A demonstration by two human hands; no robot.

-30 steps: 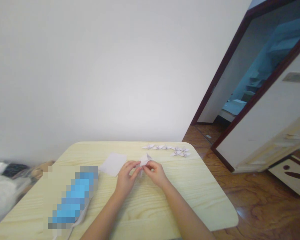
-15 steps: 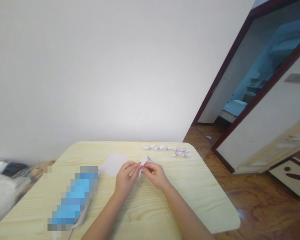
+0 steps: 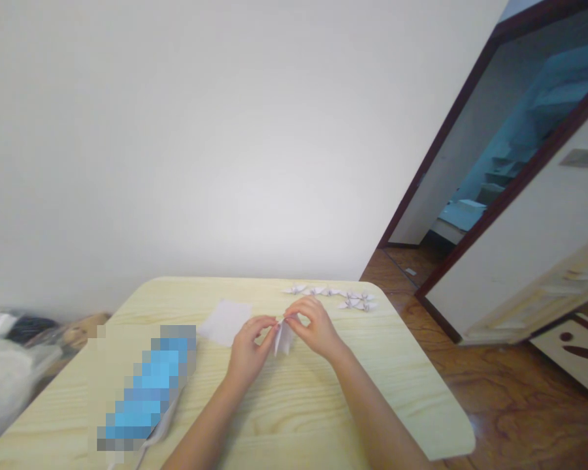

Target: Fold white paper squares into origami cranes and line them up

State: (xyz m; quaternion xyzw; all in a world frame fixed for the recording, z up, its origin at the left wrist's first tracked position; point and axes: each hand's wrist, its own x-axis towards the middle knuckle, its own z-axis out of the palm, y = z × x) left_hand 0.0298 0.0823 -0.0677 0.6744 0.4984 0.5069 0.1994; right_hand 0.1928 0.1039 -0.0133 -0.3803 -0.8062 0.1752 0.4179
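Observation:
A small folded piece of white paper (image 3: 284, 339) hangs between my two hands, above the middle of the table. My left hand (image 3: 249, 344) pinches its upper left side between thumb and fingers. From the right, my right hand (image 3: 314, 326) pinches the top of the same paper. Just left of my left hand, flat white paper (image 3: 224, 322) lies on the table. Several small folded white paper figures (image 3: 329, 292) rest in rows beyond my right hand, near the far edge.
The pale wood-grain table (image 3: 294, 424) has rounded corners and meets a white wall (image 3: 255, 143). A pixelated blue object (image 3: 147, 388) with a cable lies on the left. Right of the table are a wooden floor (image 3: 451, 378) and an open doorway.
My right hand has risen and now pinches the paper's top. The folded paper has turned, so its loose part hangs below my fingers instead of pointing up.

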